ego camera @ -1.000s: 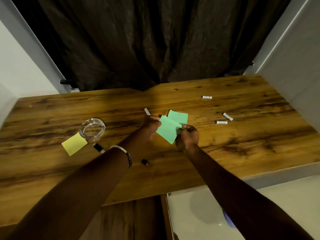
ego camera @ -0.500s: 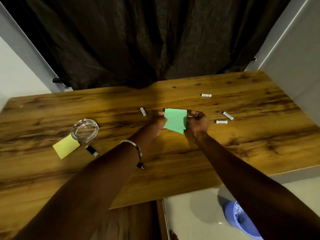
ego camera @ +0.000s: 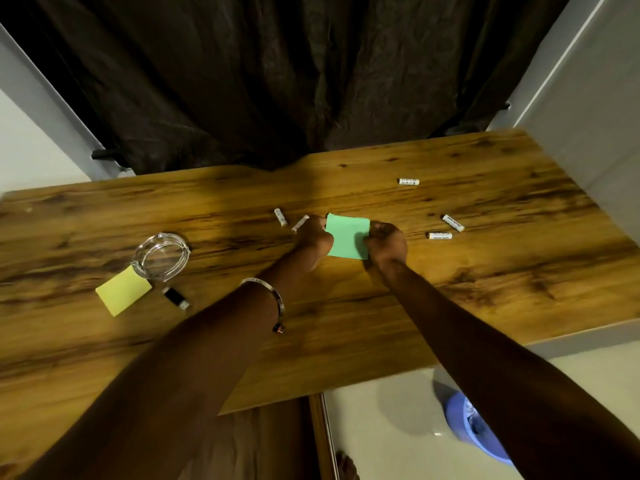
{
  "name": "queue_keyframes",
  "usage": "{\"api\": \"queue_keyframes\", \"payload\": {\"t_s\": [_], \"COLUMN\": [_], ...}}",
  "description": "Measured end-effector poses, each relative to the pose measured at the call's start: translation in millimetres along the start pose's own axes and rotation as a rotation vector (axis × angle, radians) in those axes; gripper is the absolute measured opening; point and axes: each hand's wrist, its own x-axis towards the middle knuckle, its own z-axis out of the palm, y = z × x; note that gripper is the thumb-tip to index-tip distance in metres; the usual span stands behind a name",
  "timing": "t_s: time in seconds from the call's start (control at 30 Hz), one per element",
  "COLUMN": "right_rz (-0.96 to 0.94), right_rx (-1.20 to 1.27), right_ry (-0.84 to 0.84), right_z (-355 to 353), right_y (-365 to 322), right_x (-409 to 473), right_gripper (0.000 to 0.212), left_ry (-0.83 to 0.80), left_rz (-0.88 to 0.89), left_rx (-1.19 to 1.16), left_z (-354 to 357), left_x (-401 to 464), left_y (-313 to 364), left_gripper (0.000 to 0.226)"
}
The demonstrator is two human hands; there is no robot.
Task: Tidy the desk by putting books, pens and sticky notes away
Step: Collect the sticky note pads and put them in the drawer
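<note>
Left hand (ego camera: pixel 313 233) and right hand (ego camera: pixel 386 242) pinch opposite edges of green sticky notes (ego camera: pixel 347 236) over wooden desk (ego camera: pixel 485 271); batteries (ego camera: pixel 440 235) nearby.

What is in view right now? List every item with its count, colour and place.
green sticky notes: one stack, green, desk centre, held between both hands
yellow sticky note: one, yellow, desk left, beside the ashtray
glass ashtray: one, clear, desk left
batteries: five, white, scattered round the hands
USB stick: one, black, near the yellow note
desk: one, brown wood
curtain: dark, behind the desk
blue bin: one, on the floor, lower right
bracelet: one, silver, left wrist
left hand: grips the notes' left edge
right hand: grips their right edge
</note>
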Motion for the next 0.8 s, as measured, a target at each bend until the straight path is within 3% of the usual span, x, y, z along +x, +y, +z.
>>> {"api": "queue_keyframes", "payload": {"t_s": [0.4, 0.67, 0.8], "right_rz": [0.029, -0.138, -0.252], "right_rx": [-0.158, -0.018, 0.015], "right_ry": [-0.08, -0.121, -0.14], "right_z": [-7, -13, -15], "right_y": [10, 1, -3], "right_x": [-14, -38, -52], "right_gripper": [0.025, 0.023, 0.034], "left_ry": [-0.064, 0.025, 0.097], "left_rz": [-0.136, 0.031, 0.143], "left_rx": [-0.275, -0.242, -0.133], "left_z": [-2, -18, -26], "left_x": [-55, -70, -76], "left_y": [-5, -12, -22], "left_gripper": [0.041, 0.035, 0.033]}}
